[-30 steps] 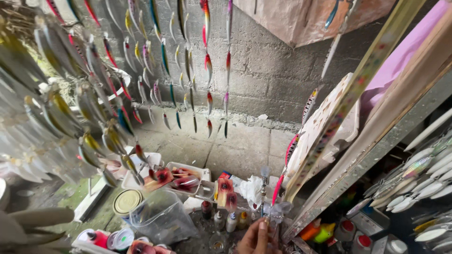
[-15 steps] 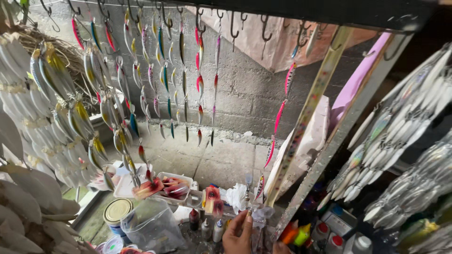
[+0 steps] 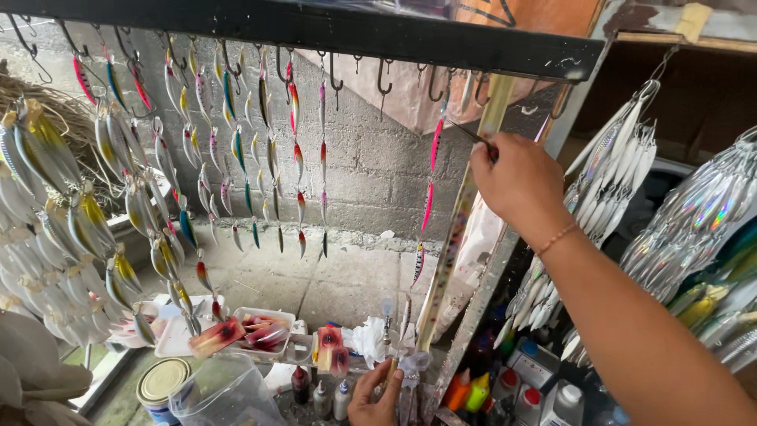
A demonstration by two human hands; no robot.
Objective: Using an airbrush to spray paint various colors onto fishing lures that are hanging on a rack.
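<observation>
Head view: right hand [image 3: 516, 180] pinching thin hook [image 3: 473, 136] near rack [image 3: 315, 31]; left hand [image 3: 377, 394] gripping stand [image 3: 406, 379].

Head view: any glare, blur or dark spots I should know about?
Head view: sharp mid-frame; the right hand and pink lures read clearly. Glare on the silver lures at right. The top bar is in shadow. Left-edge lures look soft and stretched.

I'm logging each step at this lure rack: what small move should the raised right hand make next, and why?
Probably carry the right hand up to an empty hook on the black bar. It pinches a thin dark tool or wire beside the hanging pink lures, while the left hand rests low among the bottles.
</observation>
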